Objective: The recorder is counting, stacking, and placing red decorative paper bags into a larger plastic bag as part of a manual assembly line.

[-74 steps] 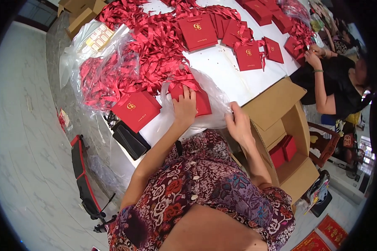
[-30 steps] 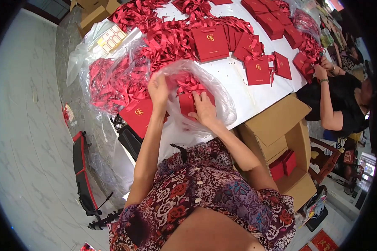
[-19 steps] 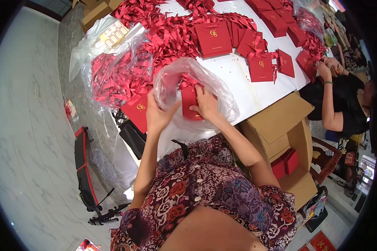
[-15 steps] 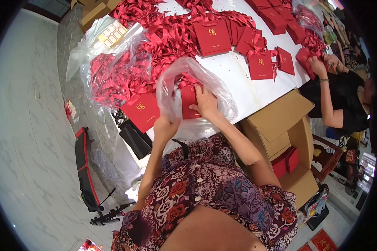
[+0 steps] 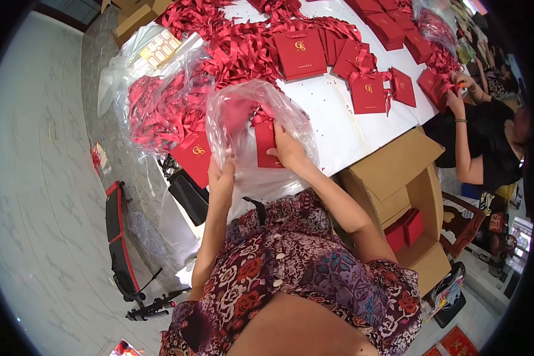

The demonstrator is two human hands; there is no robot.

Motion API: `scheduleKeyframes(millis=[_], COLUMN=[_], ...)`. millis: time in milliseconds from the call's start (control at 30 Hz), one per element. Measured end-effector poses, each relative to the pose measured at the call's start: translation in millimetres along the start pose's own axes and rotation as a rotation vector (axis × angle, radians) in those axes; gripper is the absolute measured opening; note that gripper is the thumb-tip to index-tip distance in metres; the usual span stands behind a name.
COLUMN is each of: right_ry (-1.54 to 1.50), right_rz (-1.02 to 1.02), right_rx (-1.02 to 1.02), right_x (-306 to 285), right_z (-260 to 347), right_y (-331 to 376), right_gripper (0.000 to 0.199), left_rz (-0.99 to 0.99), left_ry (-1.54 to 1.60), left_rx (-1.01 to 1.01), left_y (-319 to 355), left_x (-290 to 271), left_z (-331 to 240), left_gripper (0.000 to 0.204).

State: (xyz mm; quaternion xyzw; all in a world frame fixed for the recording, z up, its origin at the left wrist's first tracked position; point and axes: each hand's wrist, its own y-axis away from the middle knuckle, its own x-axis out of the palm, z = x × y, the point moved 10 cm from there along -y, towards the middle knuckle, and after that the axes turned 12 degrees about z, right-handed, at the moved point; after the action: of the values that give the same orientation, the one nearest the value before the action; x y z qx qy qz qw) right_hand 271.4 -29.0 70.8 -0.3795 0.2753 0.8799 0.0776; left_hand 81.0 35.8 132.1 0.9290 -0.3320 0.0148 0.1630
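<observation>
A clear plastic bag [image 5: 261, 185] stands open at the table's near edge, its mouth spread toward me. My left hand [image 5: 222, 178] pinches the bag's left rim. Within the mouth, my right hand [image 5: 289, 148] is closed on a small red paper gift bag [image 5: 265, 142], thumb across its front and fingers over its right side. Red ribbon shows at the top of that gift bag. Left of the plastic bag lies another red gift bag [image 5: 191, 155] with a gold mark, partly covered by the plastic.
Heaped red ribbons [image 5: 243, 53] cover the far left of the white table [image 5: 332, 127]. More red gift bags [image 5: 299, 53] sit farther back. An open cardboard box [image 5: 391, 178] holding red items is at my right. Across the right corner, a co-worker [image 5: 474, 136] handles red ribbon.
My left hand has shifted slightly left and up, drawing the plastic bag's rim with it. My right hand stays on the gift bag. The co-worker's hands have moved a little.
</observation>
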Motion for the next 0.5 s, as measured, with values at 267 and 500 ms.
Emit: scheduleKeyframes(millis=[267, 500], right_ry=[0.139, -0.03], right_rz=[-0.046, -0.032], right_rx=[-0.048, -0.058], right_x=[-7, -3], right_z=[6, 1], right_y=[4, 1], right_gripper=[0.087, 0.059], left_rz=[-0.222, 0.354], left_ry=[-1.026, -1.145], left_rx=[0.842, 0.259], left_y=[50, -35], left_x=[69, 122], left_z=[-126, 1], left_gripper=[0.036, 0.049])
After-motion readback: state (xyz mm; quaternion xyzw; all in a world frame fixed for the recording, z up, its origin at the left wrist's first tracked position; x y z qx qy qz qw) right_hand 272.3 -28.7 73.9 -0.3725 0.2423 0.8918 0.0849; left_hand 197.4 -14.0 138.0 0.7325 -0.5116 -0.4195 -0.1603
